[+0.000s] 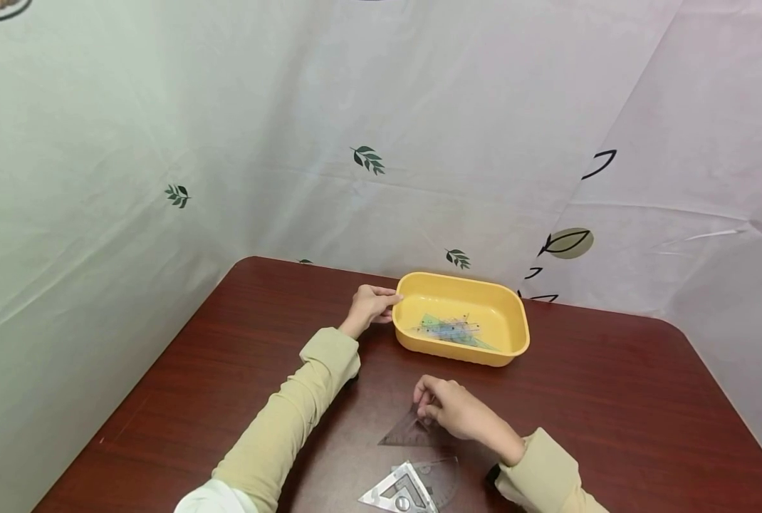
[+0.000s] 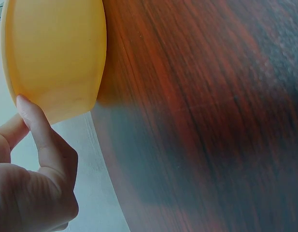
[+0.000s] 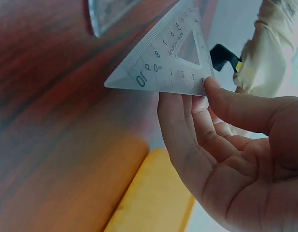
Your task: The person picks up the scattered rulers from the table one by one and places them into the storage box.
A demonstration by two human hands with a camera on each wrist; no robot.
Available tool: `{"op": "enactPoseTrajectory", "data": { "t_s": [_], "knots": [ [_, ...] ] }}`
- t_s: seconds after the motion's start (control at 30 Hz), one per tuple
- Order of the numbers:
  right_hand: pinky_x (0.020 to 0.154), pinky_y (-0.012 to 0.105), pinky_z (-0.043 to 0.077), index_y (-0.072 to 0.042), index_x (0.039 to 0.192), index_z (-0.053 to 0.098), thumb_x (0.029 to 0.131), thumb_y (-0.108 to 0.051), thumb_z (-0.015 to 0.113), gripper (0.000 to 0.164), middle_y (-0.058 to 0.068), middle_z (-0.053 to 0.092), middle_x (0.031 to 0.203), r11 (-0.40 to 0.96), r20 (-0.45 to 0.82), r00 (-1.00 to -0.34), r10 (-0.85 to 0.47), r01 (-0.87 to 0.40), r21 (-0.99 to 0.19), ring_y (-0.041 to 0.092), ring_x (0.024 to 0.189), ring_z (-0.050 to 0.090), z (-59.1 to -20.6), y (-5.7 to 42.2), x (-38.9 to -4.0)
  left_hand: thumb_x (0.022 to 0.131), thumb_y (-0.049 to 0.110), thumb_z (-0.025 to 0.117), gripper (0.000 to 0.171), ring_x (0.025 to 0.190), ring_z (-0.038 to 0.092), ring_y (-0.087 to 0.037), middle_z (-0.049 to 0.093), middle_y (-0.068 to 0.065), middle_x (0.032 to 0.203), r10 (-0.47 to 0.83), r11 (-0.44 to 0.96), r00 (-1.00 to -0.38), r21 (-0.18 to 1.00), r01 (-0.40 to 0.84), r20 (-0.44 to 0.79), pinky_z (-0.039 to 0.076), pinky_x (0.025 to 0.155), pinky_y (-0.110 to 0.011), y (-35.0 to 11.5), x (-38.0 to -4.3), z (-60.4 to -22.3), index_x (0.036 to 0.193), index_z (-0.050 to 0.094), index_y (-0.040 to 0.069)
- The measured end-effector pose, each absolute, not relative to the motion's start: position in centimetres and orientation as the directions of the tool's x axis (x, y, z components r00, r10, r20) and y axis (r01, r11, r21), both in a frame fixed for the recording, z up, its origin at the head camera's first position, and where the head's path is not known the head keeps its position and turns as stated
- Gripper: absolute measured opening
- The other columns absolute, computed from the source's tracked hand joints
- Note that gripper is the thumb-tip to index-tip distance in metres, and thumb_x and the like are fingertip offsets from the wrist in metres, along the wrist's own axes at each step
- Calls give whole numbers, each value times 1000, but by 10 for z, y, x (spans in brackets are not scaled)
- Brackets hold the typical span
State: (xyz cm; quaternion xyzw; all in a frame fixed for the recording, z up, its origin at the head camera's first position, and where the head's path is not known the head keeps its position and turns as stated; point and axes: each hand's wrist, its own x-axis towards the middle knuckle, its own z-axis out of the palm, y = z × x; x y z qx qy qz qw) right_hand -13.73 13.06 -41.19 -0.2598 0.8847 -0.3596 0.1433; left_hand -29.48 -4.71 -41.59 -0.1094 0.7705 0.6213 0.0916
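Observation:
A clear triangular set square (image 3: 161,63) with printed numbers is pinched between the thumb and fingers of my right hand (image 1: 454,408). In the head view this set square (image 1: 405,433) looks dark against the table, in front of the yellow plastic tub (image 1: 435,291). My left hand (image 1: 369,306) holds the tub's left end, its thumb on the rim, as the left wrist view also shows the tub (image 2: 57,53). Inside the tub lie several transparent rulers and set squares (image 1: 454,330), overlapping in green, blue and purple tints.
Near the table's front, another clear set square (image 1: 387,493) partly overlaps a clear protractor (image 1: 446,476). The dark red wooden table (image 1: 612,399) reaches back to a pale cloth (image 1: 291,142) with leaf prints, which hangs behind the tub.

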Motion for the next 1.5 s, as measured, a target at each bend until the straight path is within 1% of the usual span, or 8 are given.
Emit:
{"op": "enactPoseTrajectory", "data": {
  "t_s": [0.23, 0.47, 0.73, 0.87, 1.0, 1.13, 1.23, 1.5],
  "knots": [
    [55, 16, 48, -3, 90, 57, 89, 3, 61, 8, 2, 63, 75, 613, -56, -847, -529, -336, -715, 9, 63, 59, -408, 136, -142, 85, 18, 74, 28, 46, 55, -6, 71, -20, 96, -61, 198, -957, 936, -290, -283, 54, 45, -17, -46, -295, -417, 108, 71, 2],
    [56, 17, 46, -1, 94, 55, 91, 2, 59, 5, 1, 62, 74, 632, -28, -872, -489, -332, -700, 8, 63, 58, -400, 142, -149, 85, 19, 75, 28, 47, 55, -7, 71, -18, 94, -67, 208, -956, 933, -293, -285, 55, 45, -18, -47, -296, -418, 108, 71, 3],
    [58, 19, 49, -1, 97, 57, 93, 0, 59, 5, 5, 61, 78, 593, 39, -890, -455, -335, -732, 10, 66, 56, -391, 151, -162, 86, 19, 74, 28, 47, 55, -7, 71, -19, 97, -69, 222, -956, 930, -293, -284, 55, 46, -18, -46, -297, -417, 109, 71, 3],
    [55, 19, 49, 2, 101, 55, 95, 1, 55, 6, 9, 59, 79, 553, 62, -909, -412, -303, -776, 11, 66, 55, -391, 155, -169, 86, 19, 74, 27, 47, 55, -7, 71, -19, 98, -72, 227, -954, 926, -301, -292, 55, 45, -17, -45, -297, -417, 109, 71, 4],
    [52, 19, 50, 4, 105, 55, 96, 0, 54, 10, 13, 61, 83, 534, 58, -937, -344, -246, -809, 10, 64, 57, -389, 159, -178, 85, 20, 74, 27, 47, 55, -7, 71, -15, 90, -84, 230, -953, 924, -304, -293, 55, 45, -18, -46, -298, -417, 108, 72, 5],
    [50, 20, 48, 3, 108, 57, 96, -2, 55, 13, 14, 62, 88, 557, 44, -958, -284, -202, -806, 10, 62, 57, -386, 163, -187, 85, 20, 75, 27, 47, 55, -7, 70, -12, 86, -86, 227, -953, 926, -302, -290, 55, 46, -18, -46, -298, -417, 108, 72, 5],
    [51, 19, 47, 4, 108, 60, 95, -3, 56, 14, 16, 64, 89, 575, 65, -964, -257, -207, -791, 10, 63, 57, -383, 167, -194, 85, 20, 75, 28, 47, 55, -7, 71, -15, 90, -82, 221, -954, 928, -299, -288, 55, 45, -18, -47, -298, -416, 108, 72, 5],
    [49, 20, 53, 7, 114, 63, 94, -7, 61, 24, 24, 68, 97, 524, 74, -987, -141, -138, -840, 8, 59, 58, -373, 177, -206, 85, 18, 74, 27, 45, 54, -5, 71, -21, 98, -71, 202, -957, 936, -290, -281, 52, 43, -15, -46, -295, -416, 108, 71, 2]
  ]
}}
